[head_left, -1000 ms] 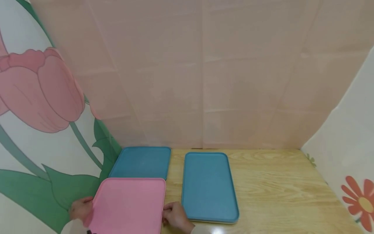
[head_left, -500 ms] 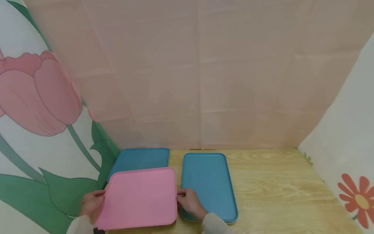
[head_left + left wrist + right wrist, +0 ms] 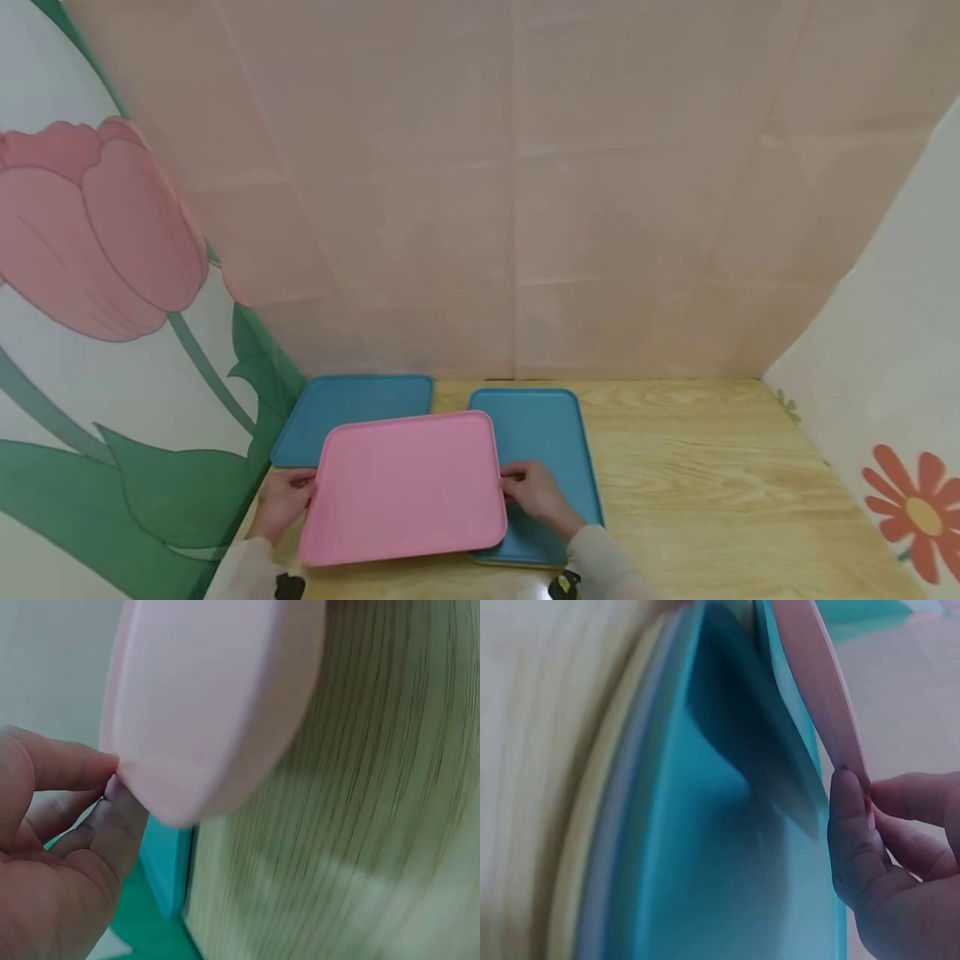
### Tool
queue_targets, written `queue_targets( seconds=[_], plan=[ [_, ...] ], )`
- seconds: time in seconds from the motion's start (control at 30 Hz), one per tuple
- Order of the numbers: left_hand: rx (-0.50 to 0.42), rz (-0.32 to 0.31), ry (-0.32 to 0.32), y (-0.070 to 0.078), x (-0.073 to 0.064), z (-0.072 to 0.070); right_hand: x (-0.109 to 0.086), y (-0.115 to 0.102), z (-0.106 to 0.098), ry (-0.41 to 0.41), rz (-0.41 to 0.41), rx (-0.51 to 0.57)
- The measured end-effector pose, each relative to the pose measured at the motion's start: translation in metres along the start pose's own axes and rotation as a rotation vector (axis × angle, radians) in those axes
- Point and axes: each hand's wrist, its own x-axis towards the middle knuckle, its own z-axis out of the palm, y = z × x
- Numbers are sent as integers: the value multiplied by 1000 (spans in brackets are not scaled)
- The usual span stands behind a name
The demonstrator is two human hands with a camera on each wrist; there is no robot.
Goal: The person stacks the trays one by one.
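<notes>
Both hands hold a pink tray (image 3: 405,487) by its short sides, raised and slightly tilted over the table. My left hand (image 3: 282,500) pinches its left edge between thumb and fingers, and the left wrist view shows that grip at the rim of the pink tray (image 3: 195,697). On the opposite edge my right hand (image 3: 538,496) pinches the rim. Under the tray's right end lies an upright-oriented blue tray (image 3: 536,425), partly covered. In the right wrist view this blue tray (image 3: 705,870) tops a stack with pale layers beneath, and the pink tray's shadow falls on it.
Another blue tray (image 3: 360,417) lies crosswise at the back left, partly overlapped by the pink one. The wood-grain table (image 3: 697,475) extends to the right. A beige sheet (image 3: 510,208) hangs behind, and a tulip-printed panel (image 3: 105,242) borders the left side.
The pink tray has risen from the front left and moved right, now overlapping the right blue tray. Both hands have travelled with it, keeping their hold on its edges.
</notes>
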Motion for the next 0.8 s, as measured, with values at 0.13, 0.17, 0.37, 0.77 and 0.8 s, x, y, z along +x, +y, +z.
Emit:
queue_targets(
  seconds=[0.13,0.17,0.37,0.77,0.8],
  plan=[
    [-74,-11,-41,8,-1,16,-3,4,-21,-9,0,2],
    [-88,-14,-50,10,-2,19,-4,5,-26,-10,-1,-2],
    [-153,-10,-102,25,-3,35,-8,8,-50,39,45,-61],
    [-300,2,-177,48,-2,60,-20,22,-88,88,92,-114],
    [-304,2,-182,49,-2,61,-20,24,-90,92,95,-114]
  ],
)
